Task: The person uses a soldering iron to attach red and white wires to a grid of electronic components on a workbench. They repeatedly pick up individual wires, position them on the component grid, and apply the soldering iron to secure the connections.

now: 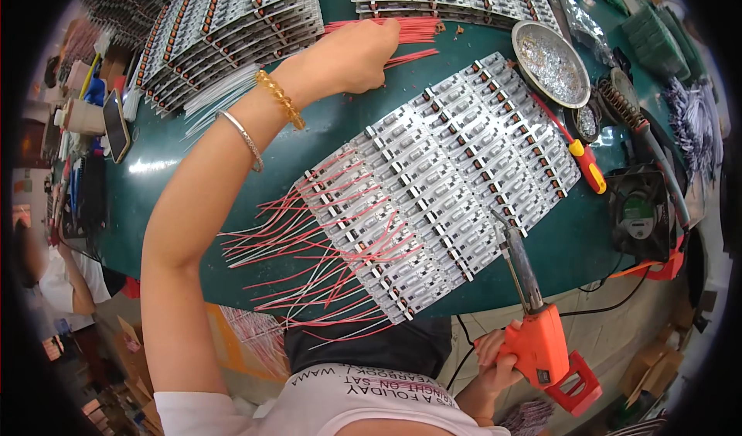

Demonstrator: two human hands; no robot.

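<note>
My left hand [359,57], with bracelets on its wrist, is closed over a bundle of red wires [421,30] at the back of the table. Its curled fingertips are hidden, so what they pinch does not show. In my right hand [495,359] is an orange soldering gun [541,347], held by its grip at the lower right. The gun's metal tip points up over the right front part of a slanted panel of small circuit boards [440,173]. Red and white wires [309,258] lie across the panel's left boards and hang past its edge.
Stacks of similar panels [232,18] stand at the back, beside white wires [220,92]. On the right are a metal dish of solder bits [553,65], a screwdriver [587,165], a soldering iron stand [618,96] and a black fan [640,212]. A phone [117,127] leans at left.
</note>
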